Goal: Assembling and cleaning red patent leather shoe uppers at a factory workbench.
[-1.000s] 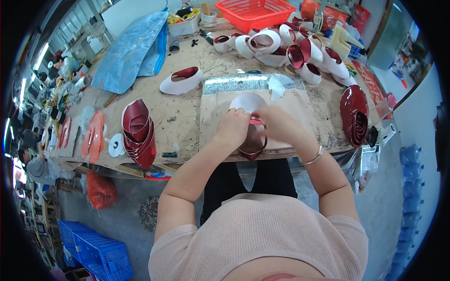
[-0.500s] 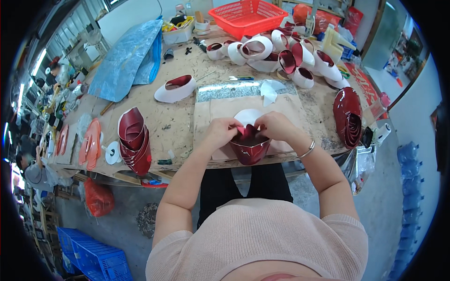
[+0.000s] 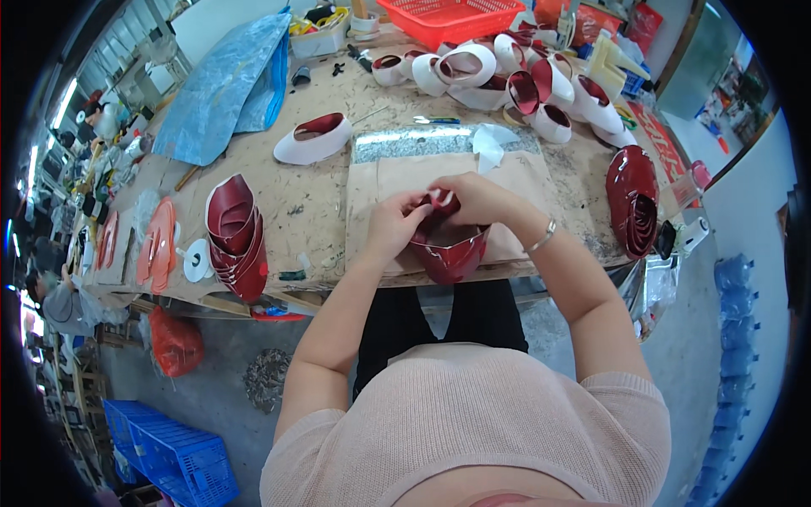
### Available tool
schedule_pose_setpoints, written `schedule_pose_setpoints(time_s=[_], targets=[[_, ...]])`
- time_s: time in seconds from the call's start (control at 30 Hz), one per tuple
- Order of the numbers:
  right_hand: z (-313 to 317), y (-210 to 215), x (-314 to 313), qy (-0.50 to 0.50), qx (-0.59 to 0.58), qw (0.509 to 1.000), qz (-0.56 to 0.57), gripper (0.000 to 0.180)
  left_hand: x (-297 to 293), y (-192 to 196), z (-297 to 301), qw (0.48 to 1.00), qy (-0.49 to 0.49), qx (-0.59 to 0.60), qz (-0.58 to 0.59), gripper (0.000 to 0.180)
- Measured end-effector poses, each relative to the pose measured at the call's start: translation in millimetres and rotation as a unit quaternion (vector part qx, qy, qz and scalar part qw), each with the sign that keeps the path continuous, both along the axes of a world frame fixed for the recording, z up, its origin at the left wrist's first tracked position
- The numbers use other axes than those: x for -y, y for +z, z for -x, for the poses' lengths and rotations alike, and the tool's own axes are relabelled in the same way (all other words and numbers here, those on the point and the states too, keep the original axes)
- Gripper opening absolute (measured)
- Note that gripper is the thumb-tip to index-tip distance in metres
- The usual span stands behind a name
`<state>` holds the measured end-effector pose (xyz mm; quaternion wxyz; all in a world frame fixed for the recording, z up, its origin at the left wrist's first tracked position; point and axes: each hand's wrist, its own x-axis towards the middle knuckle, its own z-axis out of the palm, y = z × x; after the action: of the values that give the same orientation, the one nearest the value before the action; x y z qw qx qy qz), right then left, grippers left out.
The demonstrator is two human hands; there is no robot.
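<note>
A glossy dark red shoe upper [image 3: 452,258] sits at the near edge of the table, in front of my body, its rounded toe pointing toward me. My left hand [image 3: 399,221] pinches the left side of its raised back edge. From the right, my right hand [image 3: 483,203] reaches across and grips the same back part, where a folded pale-edged strip shows between the fingers. The fingertips of both hands are partly hidden by the material. Under the work lies a beige sheet [image 3: 524,177] on a grey stone slab [image 3: 405,142].
Nested dark red uppers stand left [image 3: 236,241] and right [image 3: 632,203]. A single white-lined upper [image 3: 312,139] lies beyond my left hand. Several white-and-red uppers [image 3: 465,68] are heaped at the back near a red basket [image 3: 452,21]. Pincers [image 3: 435,120] and a white scrap [image 3: 490,145] rest on the slab.
My right hand has moved left, close to my left hand, and the upper's back edge is now gathered between them. The white disc behind the upper no longer shows. The view has shifted slightly.
</note>
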<state>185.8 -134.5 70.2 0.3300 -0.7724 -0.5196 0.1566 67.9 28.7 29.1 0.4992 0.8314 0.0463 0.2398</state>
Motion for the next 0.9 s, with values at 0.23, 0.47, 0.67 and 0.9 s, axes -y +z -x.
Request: schedule_pose_setpoints(time_s=[0.23,0.47,0.67,0.9], targets=[[-15,16,-25,0.03,-0.033,0.993,0.112,0.039,17,5,78,0.962,-0.062,0.041,-0.263,0.03],[-2,20,-59,0.053,0.173,0.954,0.239,0.036,19,-9,87,0.933,-0.018,0.03,-0.359,0.04],[-3,17,-72,0.052,0.183,0.931,0.31,0.035,31,-10,88,0.917,0.0,-0.01,-0.4,0.045],[-8,12,-59,0.046,0.116,0.969,0.215,0.032,18,-6,84,0.972,-0.021,0.007,-0.233,0.036]])
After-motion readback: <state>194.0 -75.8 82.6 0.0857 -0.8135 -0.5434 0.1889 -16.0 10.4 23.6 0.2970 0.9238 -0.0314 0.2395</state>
